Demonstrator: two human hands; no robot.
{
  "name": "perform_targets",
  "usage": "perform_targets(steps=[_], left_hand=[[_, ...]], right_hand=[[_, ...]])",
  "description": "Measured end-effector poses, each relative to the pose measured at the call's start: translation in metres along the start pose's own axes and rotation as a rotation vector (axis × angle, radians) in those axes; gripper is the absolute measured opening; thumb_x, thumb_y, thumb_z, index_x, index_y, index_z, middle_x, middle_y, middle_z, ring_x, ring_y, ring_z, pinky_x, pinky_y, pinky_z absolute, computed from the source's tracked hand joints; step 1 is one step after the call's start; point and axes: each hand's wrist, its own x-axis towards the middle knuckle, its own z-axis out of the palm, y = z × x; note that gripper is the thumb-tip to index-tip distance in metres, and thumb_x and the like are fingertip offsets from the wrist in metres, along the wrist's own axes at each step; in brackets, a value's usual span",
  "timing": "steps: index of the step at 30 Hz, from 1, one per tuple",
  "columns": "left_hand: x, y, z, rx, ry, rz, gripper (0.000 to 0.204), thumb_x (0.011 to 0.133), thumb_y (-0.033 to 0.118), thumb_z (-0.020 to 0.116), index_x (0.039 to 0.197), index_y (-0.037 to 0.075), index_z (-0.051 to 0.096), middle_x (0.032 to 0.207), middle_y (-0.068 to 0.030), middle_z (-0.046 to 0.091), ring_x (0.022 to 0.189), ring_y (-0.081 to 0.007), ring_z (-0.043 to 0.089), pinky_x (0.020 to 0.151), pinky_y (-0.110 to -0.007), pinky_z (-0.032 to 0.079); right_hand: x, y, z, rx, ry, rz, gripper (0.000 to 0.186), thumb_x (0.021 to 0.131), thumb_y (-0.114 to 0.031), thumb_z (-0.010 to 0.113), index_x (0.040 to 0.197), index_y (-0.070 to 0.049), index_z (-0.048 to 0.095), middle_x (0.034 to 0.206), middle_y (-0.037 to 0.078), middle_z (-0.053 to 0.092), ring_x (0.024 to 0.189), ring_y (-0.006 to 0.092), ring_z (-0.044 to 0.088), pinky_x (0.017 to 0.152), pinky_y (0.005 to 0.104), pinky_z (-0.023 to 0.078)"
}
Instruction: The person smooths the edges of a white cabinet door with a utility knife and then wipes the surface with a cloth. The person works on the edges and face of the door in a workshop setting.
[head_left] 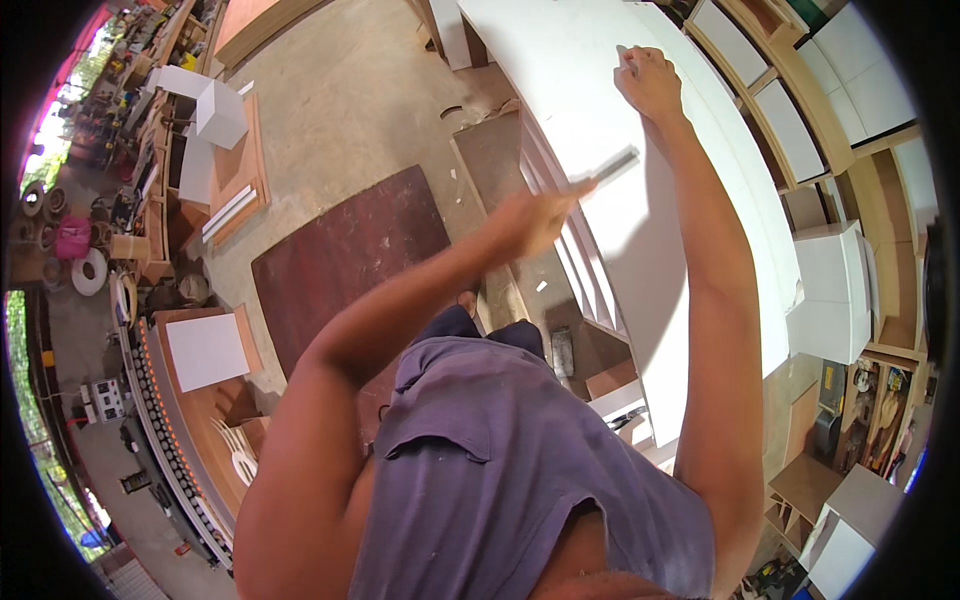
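- Gripping a thin blade (pixel 612 166), left hand (pixel 528 222) closed on its handle; blade tip on the white panel (pixel 640 250); right hand (pixel 650 82) pressed flat farther up, fingers curled on something small.
- Risk: blade skating and gouging the panel; blurred hand suggests speed.
- Around: brown board (pixel 345 260) on floor, white-faced boxes (pixel 208 350) left, shelving (pixel 800 110) right; nothing blocks either hand.

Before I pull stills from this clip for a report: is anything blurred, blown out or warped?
Head view: the left hand and the flat tool it holds are motion-blurred, while the right hand on the white panel is sharp; daylight at the left rim is overexposed; fisheye bends the panel's straight edges; a dark vignette rings the frame.
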Motion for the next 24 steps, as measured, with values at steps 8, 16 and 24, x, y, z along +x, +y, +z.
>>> perform_targets(steps=[8, 16, 24], left_hand=[[0.075, -0.028, -0.062, 0.009, 0.266, -0.089, 0.058, 0.097, 0.006, 0.047, 0.153, 0.021, 0.041, 0.076, -0.0262, 0.06, 0.053, -0.0261, 0.055, 0.063, -0.039, 0.051], [-0.013, -0.012, -0.05, 0.048, -0.051, -0.183, 0.058, 0.097, 0.005, 0.043, 0.151, 0.027, 0.045, 0.078, -0.0298, 0.057, 0.062, -0.0374, 0.06, 0.066, -0.047, 0.05], [0.004, -0.039, -0.041, -0.059, 0.146, 0.029, 0.053, 0.101, 0.01, 0.045, 0.152, 0.026, 0.043, 0.077, -0.0226, 0.059, 0.06, -0.0285, 0.058, 0.065, -0.041, 0.052]], right_hand=[[0.003, -0.017, 0.006, -0.079, -0.037, -0.019, 0.043, 0.096, -0.03, 0.044, 0.136, -0.022, 0.056, 0.15, 0.009, 0.048, 0.138, 0.0307, 0.044, 0.11, 0.0589, 0.031], [-0.011, -0.007, 0.016, -0.161, -0.051, 0.002, 0.043, 0.097, -0.03, 0.041, 0.138, -0.021, 0.053, 0.153, 0.01, 0.045, 0.142, 0.0331, 0.039, 0.111, 0.0614, 0.029], [-0.004, -0.007, 0.005, -0.123, -0.09, 0.0, 0.044, 0.098, -0.03, 0.04, 0.14, -0.022, 0.051, 0.153, 0.009, 0.045, 0.143, 0.0315, 0.038, 0.111, 0.0614, 0.029]])
